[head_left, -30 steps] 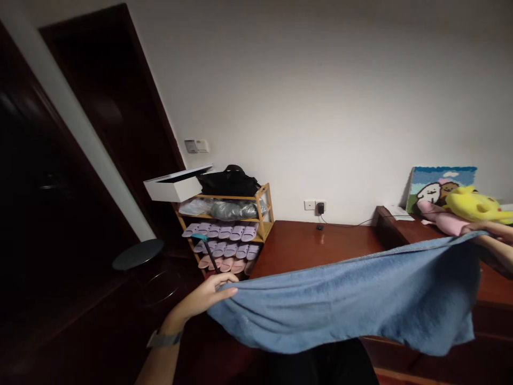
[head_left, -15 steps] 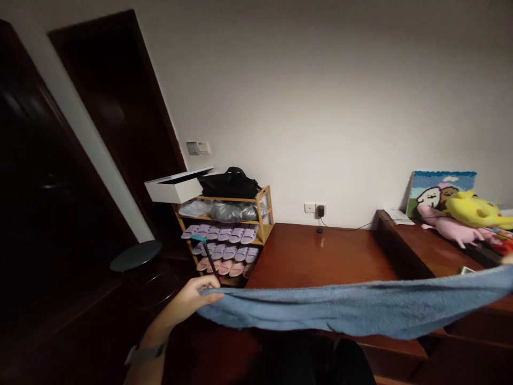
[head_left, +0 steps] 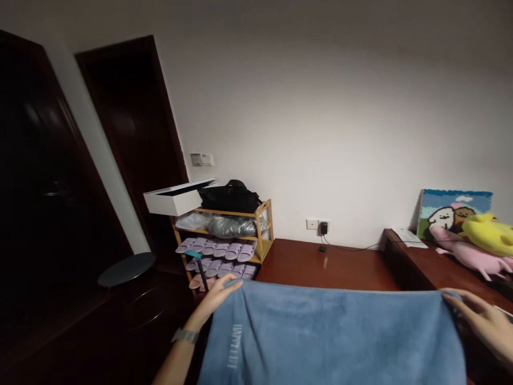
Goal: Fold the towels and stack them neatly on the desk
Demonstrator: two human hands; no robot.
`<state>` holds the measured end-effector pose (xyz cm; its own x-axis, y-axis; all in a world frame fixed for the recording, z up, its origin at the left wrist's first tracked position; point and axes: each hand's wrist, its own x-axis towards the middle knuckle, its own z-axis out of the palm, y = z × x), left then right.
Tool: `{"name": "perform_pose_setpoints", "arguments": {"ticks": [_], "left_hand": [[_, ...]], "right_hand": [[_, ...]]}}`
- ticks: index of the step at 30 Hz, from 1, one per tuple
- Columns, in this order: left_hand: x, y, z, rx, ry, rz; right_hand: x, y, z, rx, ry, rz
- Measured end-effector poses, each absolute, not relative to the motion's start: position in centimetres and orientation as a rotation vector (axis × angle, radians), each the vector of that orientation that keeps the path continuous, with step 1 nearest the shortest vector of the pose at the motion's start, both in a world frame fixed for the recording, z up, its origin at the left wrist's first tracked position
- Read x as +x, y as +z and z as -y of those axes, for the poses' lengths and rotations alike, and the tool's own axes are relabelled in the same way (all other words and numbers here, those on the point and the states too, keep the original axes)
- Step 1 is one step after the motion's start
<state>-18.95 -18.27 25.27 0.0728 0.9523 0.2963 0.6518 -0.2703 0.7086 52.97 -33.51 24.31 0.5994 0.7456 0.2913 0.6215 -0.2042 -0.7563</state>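
This is a dim room with a pale wall (head_left: 320, 117) and a dark wooden door (head_left: 124, 133) on the left side, and a long reddish wooden desk (head_left: 320, 262) stands along the wall. Beside the desk is a small bamboo shoe rack (head_left: 262, 230) with lilac slippers (head_left: 212, 248), and on the far right a pink plush toy (head_left: 465, 256) lies near a yellow one (head_left: 487, 235). Nearer, a blue towel (head_left: 328, 337) hangs open in front of the person, wide and flat, with small pale letters (head_left: 234, 347) near its left side. The left hand (head_left: 218, 299) pinches the top edge between thumb and fingers, and the right hand (head_left: 481, 321) has its fingers spread over the other corner, but I cannot tell where its thumb is. Both corners at the same height, with the edge a little tight, seems the good way, because the cloth then stays smooth
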Motion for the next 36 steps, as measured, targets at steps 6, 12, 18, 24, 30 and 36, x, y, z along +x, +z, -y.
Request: {"name": "perform_pose_setpoints", "arguments": {"ticks": [6,12,18,24,30,36], "left_hand": [[-11.5,19.7,8.7,2.097,1.111,-1.925],[-5.7,9.3,6.6,2.363,0.864,-1.917],[-7.5,0.3,5.5,2.435,0.389,-1.987],[-7.7,1.0,4.0,2.490,0.503,-2.009],[-6.5,1.6,0.9,2.544,0.581,-1.971],[-6.5,-0.7,-1.7,2.482,0.532,-1.994]], "right_hand": [[50.8,19.0,21.1,-2.005,0.292,1.013],[47.0,5.1,16.4,-2.041,0.096,1.330],[46.4,-4.7,18.2,-2.326,0.209,1.522],[47.2,-3.7,17.5,-2.461,0.109,1.580],[46.0,-0.7,13.0,-2.381,0.075,1.839],[45.9,-4.0,11.7,-2.442,0.081,1.775]]}}
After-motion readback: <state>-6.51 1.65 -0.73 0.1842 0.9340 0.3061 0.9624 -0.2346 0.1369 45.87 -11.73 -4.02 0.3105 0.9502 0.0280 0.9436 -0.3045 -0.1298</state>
